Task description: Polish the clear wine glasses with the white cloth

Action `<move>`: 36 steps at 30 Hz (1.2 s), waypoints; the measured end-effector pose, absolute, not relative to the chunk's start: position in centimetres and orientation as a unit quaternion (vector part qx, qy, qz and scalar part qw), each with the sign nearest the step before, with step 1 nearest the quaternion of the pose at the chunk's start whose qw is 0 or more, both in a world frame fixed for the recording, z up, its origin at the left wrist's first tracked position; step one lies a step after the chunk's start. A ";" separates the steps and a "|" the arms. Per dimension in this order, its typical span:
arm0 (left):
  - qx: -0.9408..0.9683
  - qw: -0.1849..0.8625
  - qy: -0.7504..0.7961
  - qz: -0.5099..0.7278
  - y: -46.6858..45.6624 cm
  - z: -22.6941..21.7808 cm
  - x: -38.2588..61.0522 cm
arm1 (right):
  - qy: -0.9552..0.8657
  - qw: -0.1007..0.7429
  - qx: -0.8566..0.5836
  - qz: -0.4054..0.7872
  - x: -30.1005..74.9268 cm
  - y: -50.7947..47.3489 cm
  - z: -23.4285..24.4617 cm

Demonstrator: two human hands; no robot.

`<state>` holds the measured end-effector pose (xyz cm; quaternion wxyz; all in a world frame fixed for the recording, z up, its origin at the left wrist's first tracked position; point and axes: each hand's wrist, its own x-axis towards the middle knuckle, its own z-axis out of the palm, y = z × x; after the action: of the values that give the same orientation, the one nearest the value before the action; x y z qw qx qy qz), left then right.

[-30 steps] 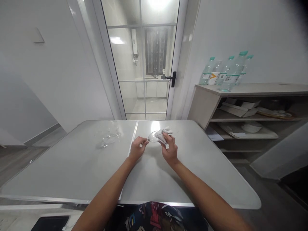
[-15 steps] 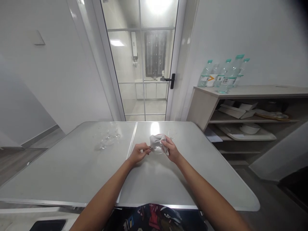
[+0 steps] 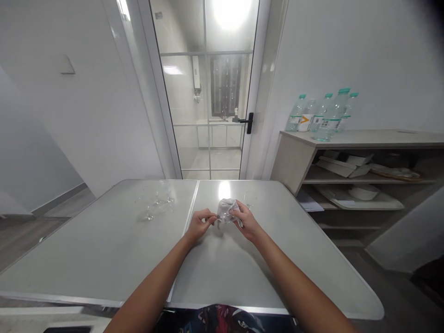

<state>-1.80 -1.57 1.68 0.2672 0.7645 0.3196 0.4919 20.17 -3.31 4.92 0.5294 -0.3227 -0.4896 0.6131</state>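
Observation:
In front of me, over the table's middle, a clear stemmed glass is held tilted on its side. My left hand is closed in a pinch at its left end, apparently on the stem. A light grey cloth covers part of the glass's bowl. My right hand is closed round the cloth and the bowl, with the thumb on the near side. Fingers and cloth hide part of the glass.
Several clear stemmed glasses stand on the left of the grey table. Another clear glass is partly seen behind my right hand. Green-capped bottles top a wooden shelf at right. A glass door is beyond.
The cloth has shifted lower over the glass, and the bowl has turned in my hands. Both hands stay close together. The view has tilted slightly upward.

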 end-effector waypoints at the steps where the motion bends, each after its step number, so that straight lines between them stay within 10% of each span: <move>1: 0.766 0.251 0.322 0.496 -1.5 1.6 -1.8 | -0.485 0.526 -0.331 0.616 20.2 -3.1 4.7; 14: 0.730 0.179 0.374 0.543 -1.4 1.5 -1.5 | -0.439 0.570 -0.302 0.626 19.2 -2.6 3.6; 19: 0.656 0.247 0.428 0.570 -0.7 0.8 -1.7 | -0.561 0.605 -0.358 0.437 19.0 -3.8 3.6; 27: 0.751 0.143 0.378 0.523 -1.1 1.1 -1.7 | -0.874 0.402 -0.272 -0.003 20.2 -3.4 4.4; 36: 0.884 -0.039 0.252 0.392 -0.9 0.4 -2.3 | -0.839 0.392 -0.335 0.177 20.0 -3.5 5.1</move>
<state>-2.29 -0.93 0.44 -0.0394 0.8840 0.2518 0.3918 20.02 -3.46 5.13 0.3916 -0.3348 -0.8386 0.1768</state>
